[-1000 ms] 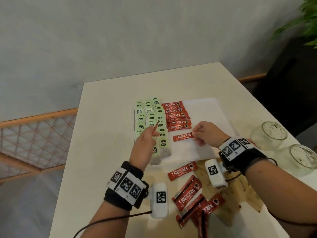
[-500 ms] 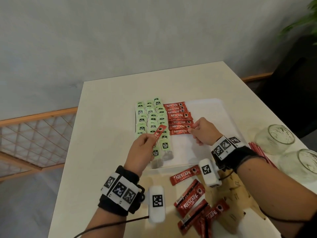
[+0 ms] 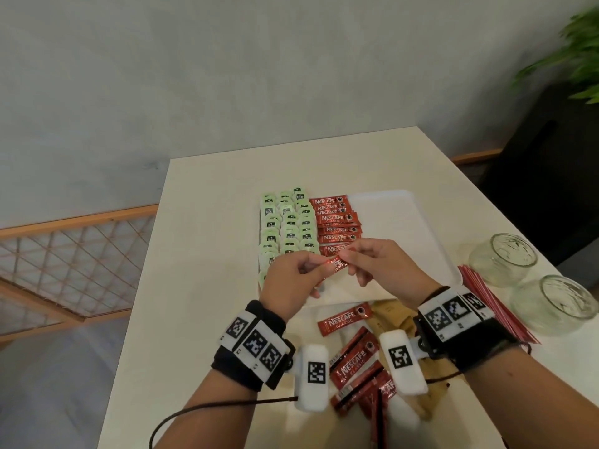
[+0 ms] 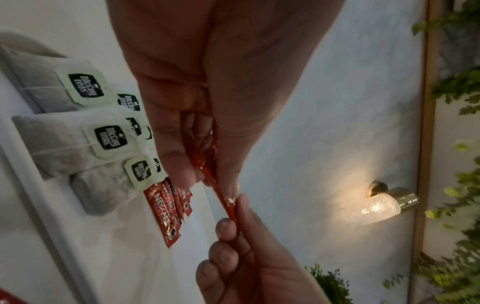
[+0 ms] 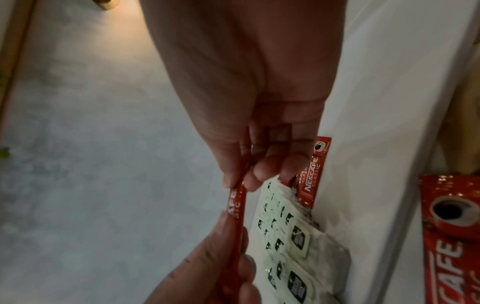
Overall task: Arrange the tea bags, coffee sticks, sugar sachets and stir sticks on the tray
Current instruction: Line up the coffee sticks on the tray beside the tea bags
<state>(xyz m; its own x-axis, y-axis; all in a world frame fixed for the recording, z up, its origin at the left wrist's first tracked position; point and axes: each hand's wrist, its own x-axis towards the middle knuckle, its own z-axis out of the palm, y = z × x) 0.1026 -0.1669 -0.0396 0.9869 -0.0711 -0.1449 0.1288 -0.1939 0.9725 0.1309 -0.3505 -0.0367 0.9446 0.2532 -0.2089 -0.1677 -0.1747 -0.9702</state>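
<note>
A red coffee stick [image 3: 334, 265] hangs just above the white tray [image 3: 405, 209], pinched at both ends. My left hand [image 3: 293, 280] grips its near end and my right hand [image 3: 372, 260] pinches its far end; the same stick [image 4: 226, 202] [image 5: 55, 202] shows edge-on in both wrist views. On the tray's left side lie rows of green-tagged tea bags [image 3: 288, 226], with a column of coffee sticks [image 3: 337, 222] beside them. Loose coffee sticks [image 3: 355, 354], brown sugar sachets [image 3: 389, 314] and red stir sticks [image 3: 492, 306] lie on the table in front of the tray.
Two glass jars [image 3: 500, 257] [image 3: 554, 303] stand at the right table edge. The tray's right half holds nothing. A wall lamp [image 4: 381, 202] and a plant [image 3: 570, 59] are off to the right. A wooden lattice rail [image 3: 74, 254] stands left of the table.
My right hand left the stick it laid in the tray's column and came back to take the far end of the stick in my left hand. Both hands now hold that stick.
</note>
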